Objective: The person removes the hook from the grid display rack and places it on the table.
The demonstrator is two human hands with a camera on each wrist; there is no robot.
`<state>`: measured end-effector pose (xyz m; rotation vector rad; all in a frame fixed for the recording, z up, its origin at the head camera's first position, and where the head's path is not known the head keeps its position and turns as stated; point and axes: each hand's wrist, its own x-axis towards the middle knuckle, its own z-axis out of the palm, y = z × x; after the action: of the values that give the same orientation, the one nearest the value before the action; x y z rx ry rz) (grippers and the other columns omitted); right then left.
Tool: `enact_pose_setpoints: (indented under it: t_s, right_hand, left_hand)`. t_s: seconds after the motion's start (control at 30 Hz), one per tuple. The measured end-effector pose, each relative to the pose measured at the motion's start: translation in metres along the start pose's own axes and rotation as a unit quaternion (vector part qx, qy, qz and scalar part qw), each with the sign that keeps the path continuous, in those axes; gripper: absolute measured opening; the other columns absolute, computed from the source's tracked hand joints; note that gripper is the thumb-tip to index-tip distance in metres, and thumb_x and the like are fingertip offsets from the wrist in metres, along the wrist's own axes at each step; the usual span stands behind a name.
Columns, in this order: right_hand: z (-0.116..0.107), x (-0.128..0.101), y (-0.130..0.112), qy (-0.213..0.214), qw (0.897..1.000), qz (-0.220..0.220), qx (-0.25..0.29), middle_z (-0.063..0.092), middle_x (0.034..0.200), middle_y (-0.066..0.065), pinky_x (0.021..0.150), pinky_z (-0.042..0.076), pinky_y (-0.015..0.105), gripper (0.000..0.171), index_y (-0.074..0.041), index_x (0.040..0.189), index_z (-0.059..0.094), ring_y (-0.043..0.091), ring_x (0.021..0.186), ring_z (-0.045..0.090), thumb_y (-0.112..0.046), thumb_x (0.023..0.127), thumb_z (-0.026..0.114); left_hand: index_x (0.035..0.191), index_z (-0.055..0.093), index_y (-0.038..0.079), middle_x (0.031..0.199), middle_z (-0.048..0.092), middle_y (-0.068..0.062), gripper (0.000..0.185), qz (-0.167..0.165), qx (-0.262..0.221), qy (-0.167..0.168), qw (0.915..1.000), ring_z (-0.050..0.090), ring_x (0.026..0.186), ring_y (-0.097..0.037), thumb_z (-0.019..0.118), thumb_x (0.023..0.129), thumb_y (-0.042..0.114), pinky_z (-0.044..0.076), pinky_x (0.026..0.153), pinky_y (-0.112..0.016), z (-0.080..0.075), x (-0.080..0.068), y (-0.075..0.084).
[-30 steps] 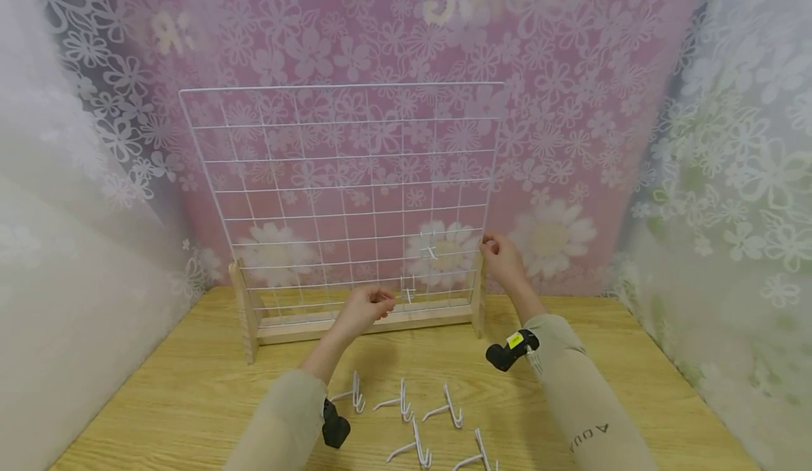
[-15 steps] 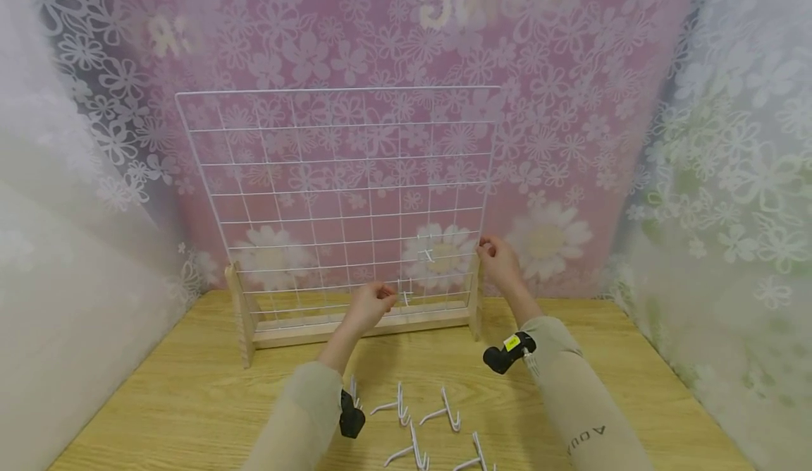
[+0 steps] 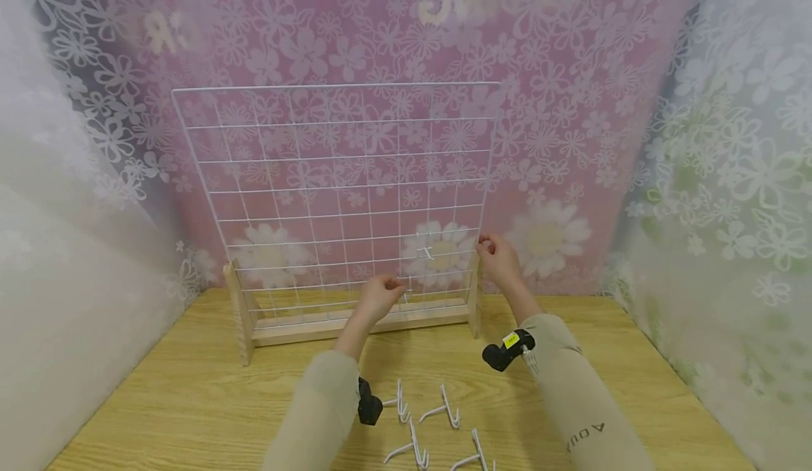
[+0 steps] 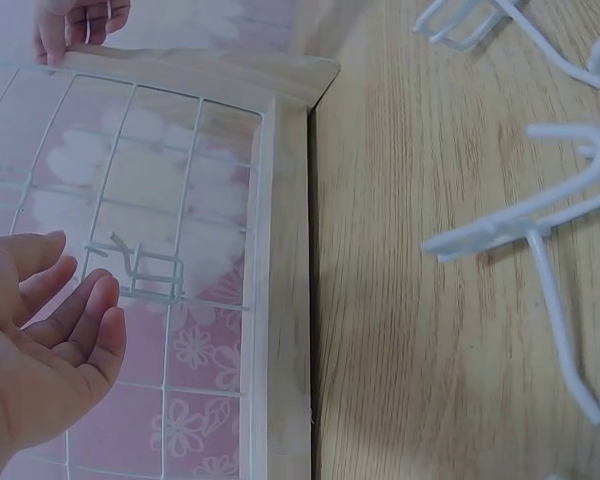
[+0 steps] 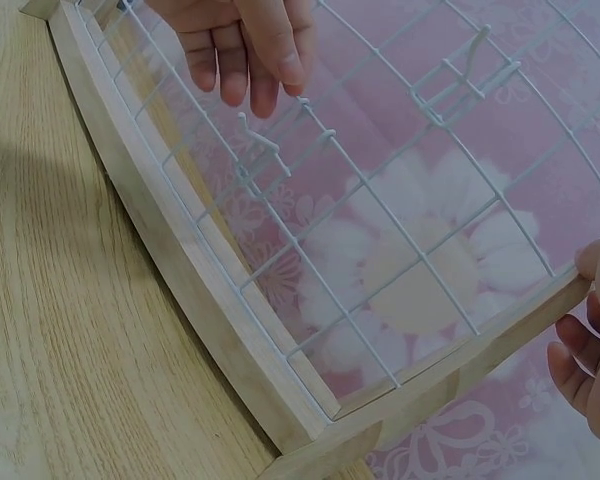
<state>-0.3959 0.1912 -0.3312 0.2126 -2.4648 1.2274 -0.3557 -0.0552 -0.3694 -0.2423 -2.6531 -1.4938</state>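
A white wire grid (image 3: 330, 175) stands upright in a wooden stand (image 3: 317, 330) at the back of the table. Two white hooks hang on its lower right part: a lower hook (image 3: 408, 290) (image 4: 145, 275) (image 5: 265, 145) and an upper hook (image 3: 427, 249) (image 5: 460, 75). My left hand (image 3: 383, 293) (image 4: 50, 330) hovers just left of the lower hook with relaxed fingers (image 5: 245, 50), holding nothing. My right hand (image 3: 496, 258) (image 5: 590, 340) grips the top of the stand's right post (image 5: 480, 365).
Several loose white hooks (image 3: 444, 407) (image 4: 540, 230) lie on the wooden table (image 3: 190, 400) in front of the stand, between my forearms. Flowered curtains close in the back and both sides.
My left hand has moved forward and a little up toward the lower hook on the grid. My right hand has kept its grip on the post.
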Motion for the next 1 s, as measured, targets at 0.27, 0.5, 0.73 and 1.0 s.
enact_pose_setpoints:
  t_s: [0.27, 0.5, 0.73, 1.0]
  right_hand:
    - [0.001, 0.001, 0.001, 0.011, 1.0, -0.009, -0.003, 0.042, 0.07, 0.007, 0.05, 0.033, 0.029, 0.017, -0.001, 0.107, 0.055, 0.017, 0.055, 0.038, -0.012, 0.096, 0.05]
    - [0.001, 0.0, 0.0, 0.012, 1.0, -0.01, -0.006, 0.042, 0.071, 0.007, 0.052, 0.033, 0.03, 0.017, 0.0, 0.106, 0.055, 0.018, 0.058, 0.038, -0.011, 0.095, 0.05]
    - [0.0, -0.001, -0.003, 0.019, 1.0, -0.012, -0.011, 0.042, 0.07, 0.007, 0.053, 0.033, 0.03, 0.014, 0.0, 0.103, 0.056, 0.018, 0.059, 0.038, -0.01, 0.095, 0.051]
    - [0.001, -0.001, -0.002, 0.009, 1.0, -0.006, -0.001, 0.041, 0.068, 0.006, 0.049, 0.032, 0.029, 0.014, -0.002, 0.103, 0.055, 0.016, 0.054, 0.037, -0.011, 0.095, 0.05]
  left_hand:
    - [0.101, 0.064, -0.001, 0.092, 0.064, -0.013, 0.02, 0.015, -0.002, 0.01, 0.9998, 0.061, 0.079, -0.023, 0.059, 0.09, 0.014, 0.051, 0.066, -0.033, 0.008, 0.003, -0.001]
    - [0.105, 0.062, -0.004, 0.09, 0.065, -0.013, 0.023, 0.005, 0.0, 0.006, 1.0, 0.062, 0.078, -0.023, 0.059, 0.09, 0.013, 0.051, 0.065, -0.032, 0.017, 0.003, -0.007]
    - [0.105, 0.063, -0.004, 0.091, 0.065, -0.013, 0.023, -0.007, -0.027, 0.02, 0.9994, 0.062, 0.082, -0.025, 0.061, 0.088, 0.012, 0.051, 0.069, -0.034, 0.021, 0.005, -0.01]
    - [0.098, 0.066, -0.004, 0.086, 0.066, -0.012, 0.017, -0.015, -0.045, 0.033, 0.9984, 0.063, 0.075, -0.022, 0.061, 0.088, 0.009, 0.051, 0.065, -0.032, 0.026, 0.009, -0.013]
